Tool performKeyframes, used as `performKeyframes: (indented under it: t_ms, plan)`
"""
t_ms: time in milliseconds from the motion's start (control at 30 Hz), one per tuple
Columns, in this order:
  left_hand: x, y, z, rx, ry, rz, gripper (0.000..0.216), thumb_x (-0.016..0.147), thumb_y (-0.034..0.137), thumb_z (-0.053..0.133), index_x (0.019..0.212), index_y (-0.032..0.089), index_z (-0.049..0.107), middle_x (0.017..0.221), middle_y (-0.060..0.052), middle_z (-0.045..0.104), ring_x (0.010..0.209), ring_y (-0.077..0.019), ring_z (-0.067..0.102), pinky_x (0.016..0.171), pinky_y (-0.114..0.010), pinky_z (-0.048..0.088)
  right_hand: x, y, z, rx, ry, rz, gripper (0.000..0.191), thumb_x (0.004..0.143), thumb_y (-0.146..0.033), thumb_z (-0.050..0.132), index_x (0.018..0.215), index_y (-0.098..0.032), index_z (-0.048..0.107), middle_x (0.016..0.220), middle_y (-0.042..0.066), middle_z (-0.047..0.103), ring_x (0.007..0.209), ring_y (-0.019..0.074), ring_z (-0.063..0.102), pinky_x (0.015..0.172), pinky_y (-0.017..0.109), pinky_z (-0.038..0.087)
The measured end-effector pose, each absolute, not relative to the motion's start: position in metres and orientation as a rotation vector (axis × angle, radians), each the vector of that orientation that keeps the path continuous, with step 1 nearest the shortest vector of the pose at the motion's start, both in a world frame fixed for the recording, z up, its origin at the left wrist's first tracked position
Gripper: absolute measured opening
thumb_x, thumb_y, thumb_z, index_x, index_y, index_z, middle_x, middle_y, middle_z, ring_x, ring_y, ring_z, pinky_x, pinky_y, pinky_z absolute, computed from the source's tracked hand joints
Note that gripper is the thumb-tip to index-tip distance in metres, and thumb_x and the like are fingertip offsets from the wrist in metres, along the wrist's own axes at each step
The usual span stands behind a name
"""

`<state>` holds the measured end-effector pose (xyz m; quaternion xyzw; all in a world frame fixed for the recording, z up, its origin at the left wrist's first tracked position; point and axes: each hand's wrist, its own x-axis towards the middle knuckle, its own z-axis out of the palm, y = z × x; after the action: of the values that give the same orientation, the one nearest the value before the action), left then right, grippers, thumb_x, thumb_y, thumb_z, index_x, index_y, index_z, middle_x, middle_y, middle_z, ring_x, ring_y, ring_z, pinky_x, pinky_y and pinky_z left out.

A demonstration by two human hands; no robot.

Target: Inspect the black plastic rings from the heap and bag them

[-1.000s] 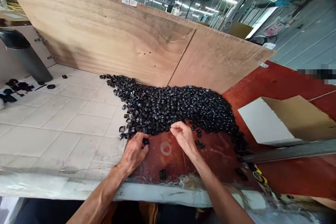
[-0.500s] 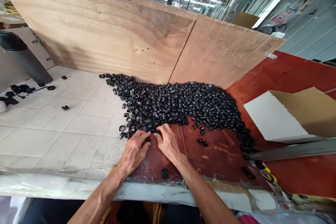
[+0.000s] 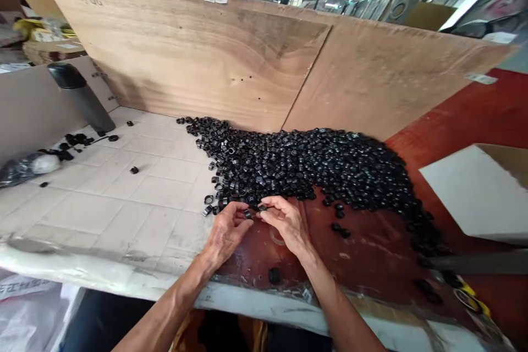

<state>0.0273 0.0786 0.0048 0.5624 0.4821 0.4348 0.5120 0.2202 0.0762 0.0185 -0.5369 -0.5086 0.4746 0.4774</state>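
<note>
My left hand (image 3: 226, 229) pinches a small black ring-shaped plastic part (image 3: 247, 213) between thumb and fingers. Close beside it, my right hand (image 3: 289, 224) holds another small black part (image 3: 263, 208) at its fingertips. Both hands are just in front of a wide pile of black plastic parts (image 3: 297, 159), some ring-like, some cap-like. One black part (image 3: 274, 275) stands by itself on the dark red board (image 3: 317, 253) near the front edge. A few more loose parts (image 3: 340, 230) lie right of my right hand.
A wooden panel (image 3: 198, 49) walls off the back. At left stand a dark bottle (image 3: 88, 99) and scattered black bits (image 3: 76, 140) on the pale tiled surface (image 3: 94, 209). A cardboard box (image 3: 466, 192), a metal bar (image 3: 487, 262) and yellow-handled scissors (image 3: 470, 297) are at right.
Both hands have lifted slightly from the board's edge of the pile, each now showing a black part at the fingertips. The camera view has turned a little left.
</note>
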Motion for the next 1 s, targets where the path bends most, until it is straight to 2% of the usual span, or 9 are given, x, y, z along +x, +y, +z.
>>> performKeyframes:
  t_ms: [133, 300, 500, 600, 733, 800, 900, 933, 1000]
  plan:
    - [0.028, 0.08, 0.008, 1.214, 1.067, 1.064, 0.028, 0.08, 0.029, 0.076, 0.106, 0.019, 0.068, 0.092, -0.002, 0.075, 0.08, -0.0163, 0.074, 0.076, -0.029, 0.061, 0.216, 0.075, 0.024, -1.321, -1.32, 1.127, 0.028, 0.075, -0.033, 0.081, 0.101, -0.021, 0.08, 0.093, 0.004, 0.079, 0.086, 0.0217, 0.073, 0.081, 0.034, 0.059]
    - [0.027, 0.077, 0.011, 1.279, 1.028, 1.033, 0.03, 0.084, 0.035, 0.076, 0.108, 0.019, 0.068, 0.086, 0.0, 0.076, 0.075, -0.0161, 0.074, 0.075, -0.029, 0.061, 0.214, 0.073, 0.025, -1.276, -1.403, 1.122, 0.024, 0.077, -0.032, 0.079, 0.099, -0.022, 0.081, 0.097, 0.003, 0.08, 0.084, 0.0205, 0.074, 0.078, 0.033, 0.06]
    - [0.025, 0.075, 0.012, 1.414, 0.976, 1.065, 0.021, 0.09, 0.032, 0.073, 0.108, 0.022, 0.07, 0.102, -0.003, 0.079, 0.086, -0.0186, 0.078, 0.082, -0.031, 0.064, 0.215, 0.073, 0.027, -1.29, -1.501, 1.079, 0.021, 0.084, -0.041, 0.079, 0.095, -0.022, 0.08, 0.084, 0.003, 0.077, 0.074, 0.0202, 0.072, 0.068, 0.03, 0.058]
    - [0.024, 0.075, 0.014, 1.468, 0.967, 1.075, 0.019, 0.09, 0.03, 0.072, 0.107, 0.022, 0.071, 0.106, -0.004, 0.079, 0.089, -0.02, 0.079, 0.084, -0.033, 0.065, 0.214, 0.075, 0.023, -1.28, -1.612, 0.964, 0.028, 0.092, -0.048, 0.072, 0.083, -0.022, 0.077, 0.075, 0.002, 0.071, 0.064, 0.018, 0.067, 0.061, 0.028, 0.054]
    - [0.024, 0.074, 0.017, 1.532, 0.994, 1.054, 0.018, 0.089, 0.026, 0.072, 0.107, 0.022, 0.074, 0.107, -0.005, 0.08, 0.09, -0.02, 0.078, 0.086, -0.033, 0.065, 0.211, 0.074, 0.018, -1.311, -1.707, 0.699, 0.049, 0.1, -0.051, 0.06, 0.06, -0.023, 0.058, 0.059, 0.0, 0.056, 0.058, 0.0158, 0.055, 0.061, 0.027, 0.048]
    - [0.025, 0.075, 0.017, 1.525, 1.0, 1.034, 0.019, 0.088, 0.026, 0.071, 0.107, 0.021, 0.074, 0.106, -0.004, 0.08, 0.09, -0.0199, 0.078, 0.086, -0.033, 0.065, 0.209, 0.072, 0.019, -1.322, -1.668, 0.689, 0.039, 0.099, -0.048, 0.061, 0.07, -0.023, 0.063, 0.061, -0.001, 0.058, 0.057, 0.0155, 0.054, 0.06, 0.027, 0.047]
    - [0.025, 0.075, 0.017, 1.473, 1.038, 1.04, 0.021, 0.088, 0.029, 0.072, 0.108, 0.021, 0.073, 0.101, -0.003, 0.08, 0.086, -0.0193, 0.078, 0.083, -0.033, 0.065, 0.209, 0.067, 0.026, -1.295, -1.616, 0.807, 0.02, 0.095, -0.04, 0.066, 0.102, -0.023, 0.073, 0.083, 0.002, 0.072, 0.067, 0.0173, 0.065, 0.06, 0.026, 0.05]
    - [0.025, 0.075, 0.016, 1.463, 1.051, 1.044, 0.022, 0.088, 0.029, 0.072, 0.108, 0.021, 0.073, 0.099, -0.003, 0.08, 0.084, -0.019, 0.078, 0.081, -0.032, 0.065, 0.209, 0.066, 0.028, -1.279, -1.623, 0.836, 0.02, 0.094, -0.038, 0.066, 0.106, -0.023, 0.073, 0.088, 0.003, 0.074, 0.071, 0.0181, 0.067, 0.062, 0.026, 0.052]
    - [0.024, 0.076, 0.015, 1.474, 1.065, 1.045, 0.022, 0.088, 0.029, 0.071, 0.109, 0.022, 0.072, 0.1, -0.002, 0.08, 0.082, -0.0187, 0.078, 0.081, -0.033, 0.065, 0.209, 0.066, 0.03, -1.272, -1.661, 0.844, 0.018, 0.096, -0.037, 0.063, 0.093, -0.022, 0.074, 0.084, 0.004, 0.073, 0.072, 0.0188, 0.068, 0.064, 0.027, 0.052]
